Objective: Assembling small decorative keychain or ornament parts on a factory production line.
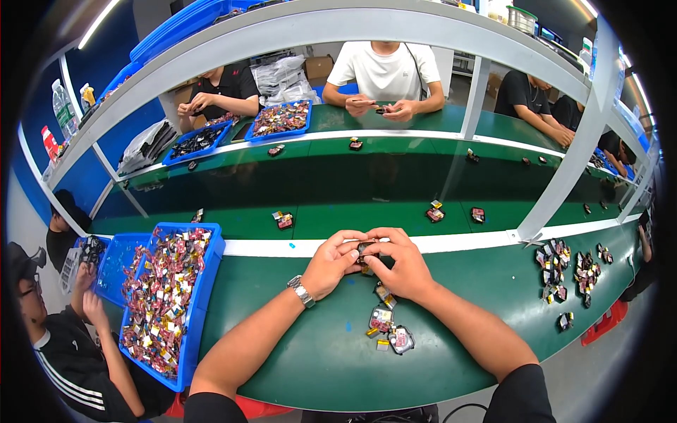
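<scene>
Both my hands meet over the green bench, near the white strip along its far edge. Between their fingertips is a small dark electronic unit, mostly hidden by the fingers. My left hand, with a metal watch at its wrist, grips the unit's left side. My right hand closes round the right side, thumb and fingers pressed to it. Just below them lie an open unit with a red board, a black-rimmed round unit and another partly covered unit. Small silver-and-yellow battery cells lie beside these.
A blue tray heaped with red boards and cells stands left. Several dark units are clustered right. More units sit on the green conveyor ahead. A grey frame post rises at right. Co-workers sit opposite and at left.
</scene>
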Available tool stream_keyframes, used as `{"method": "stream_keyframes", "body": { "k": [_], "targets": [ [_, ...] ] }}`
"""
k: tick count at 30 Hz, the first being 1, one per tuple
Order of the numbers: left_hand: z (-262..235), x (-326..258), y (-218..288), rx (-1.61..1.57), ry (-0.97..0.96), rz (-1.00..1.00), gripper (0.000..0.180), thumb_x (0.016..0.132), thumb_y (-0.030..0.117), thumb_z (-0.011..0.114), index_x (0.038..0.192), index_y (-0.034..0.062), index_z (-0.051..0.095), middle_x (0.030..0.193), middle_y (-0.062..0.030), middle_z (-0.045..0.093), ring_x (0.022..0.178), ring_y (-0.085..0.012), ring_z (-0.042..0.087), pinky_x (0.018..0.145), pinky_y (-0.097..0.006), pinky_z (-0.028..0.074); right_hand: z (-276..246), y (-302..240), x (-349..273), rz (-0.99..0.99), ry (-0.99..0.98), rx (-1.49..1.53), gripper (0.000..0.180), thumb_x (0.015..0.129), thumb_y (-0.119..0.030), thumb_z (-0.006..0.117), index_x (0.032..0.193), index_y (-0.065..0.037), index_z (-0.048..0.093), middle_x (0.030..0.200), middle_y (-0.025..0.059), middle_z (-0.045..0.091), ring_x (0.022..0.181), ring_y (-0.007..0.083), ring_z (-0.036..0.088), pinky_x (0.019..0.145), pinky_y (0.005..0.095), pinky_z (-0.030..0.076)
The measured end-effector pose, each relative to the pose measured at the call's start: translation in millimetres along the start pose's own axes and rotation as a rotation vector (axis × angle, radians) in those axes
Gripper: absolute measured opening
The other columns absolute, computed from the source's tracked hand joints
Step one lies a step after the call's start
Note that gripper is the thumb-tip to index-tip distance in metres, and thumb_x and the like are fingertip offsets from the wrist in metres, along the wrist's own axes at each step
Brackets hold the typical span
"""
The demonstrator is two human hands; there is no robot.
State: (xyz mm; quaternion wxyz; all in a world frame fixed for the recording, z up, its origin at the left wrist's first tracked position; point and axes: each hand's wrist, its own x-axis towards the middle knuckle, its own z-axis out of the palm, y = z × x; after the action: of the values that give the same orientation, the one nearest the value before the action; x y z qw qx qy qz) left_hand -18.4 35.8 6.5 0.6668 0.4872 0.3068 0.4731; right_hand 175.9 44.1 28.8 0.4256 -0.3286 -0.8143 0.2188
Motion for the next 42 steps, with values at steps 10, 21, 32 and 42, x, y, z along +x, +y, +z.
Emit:
{"method": "stream_keyframes", "body": {
  "k": [10, 21, 32, 42],
  "targets": [
    [-0.2, -0.1, -0.2, -0.101, -0.051, 0.004, 0.025, 0.099, 0.011, 0.053, 0.124, 0.0069, 0.049, 0.126, -0.0117, 0.06, 0.113, -0.0181, 0.06, 0.093, -0.034, 0.053, 5.3, -2.5, -2.3, -0.064, 0.092, -0.041, 0.016, 0.078, -0.002, 0.071, 0.094, -0.006, 0.074, 0.116, 0.0104, 0.062, 0.108, 0.0252, 0.057, 0.083, 0.033, 0.055],
    [-2.4, 1.2, -3.0, -0.142, -0.046, 0.015, 0.026, 0.097, 0.01, 0.057, 0.121, 0.0061, 0.049, 0.129, -0.0132, 0.059, 0.117, -0.0209, 0.059, 0.097, -0.038, 0.052, 6.2, -6.7, -2.7, 0.0, 0.112, 0.001, 0.015, 0.078, -0.005, 0.07, 0.093, -0.006, 0.074, 0.115, 0.0095, 0.062, 0.11, 0.0276, 0.055, 0.089, 0.0365, 0.051],
    [-3.2, 0.6, -0.8, -0.193, -0.059, -0.023, 0.027, 0.095, 0.01, 0.061, 0.119, 0.0062, 0.05, 0.131, -0.013, 0.058, 0.118, -0.022, 0.059, 0.099, -0.04, 0.051, 6.6, -10.0, -4.7, -0.002, 0.146, 0.008, 0.016, 0.077, -0.003, 0.072, 0.093, -0.005, 0.074, 0.119, 0.0094, 0.062, 0.109, 0.0257, 0.056, 0.085, 0.0342, 0.052],
    [-10.9, 1.1, -0.6, -0.243, -0.089, -0.042, 0.022, 0.094, 0.005, 0.06, 0.115, 0.0083, 0.053, 0.133, -0.0136, 0.056, 0.121, -0.0228, 0.057, 0.1, -0.042, 0.05, 3.1, -8.1, -4.4, 0.001, 0.077, 0.056, 0.015, 0.079, -0.005, 0.071, 0.094, -0.007, 0.074, 0.12, 0.0099, 0.062, 0.112, 0.0263, 0.056, 0.088, 0.0353, 0.052]
  ]
}}
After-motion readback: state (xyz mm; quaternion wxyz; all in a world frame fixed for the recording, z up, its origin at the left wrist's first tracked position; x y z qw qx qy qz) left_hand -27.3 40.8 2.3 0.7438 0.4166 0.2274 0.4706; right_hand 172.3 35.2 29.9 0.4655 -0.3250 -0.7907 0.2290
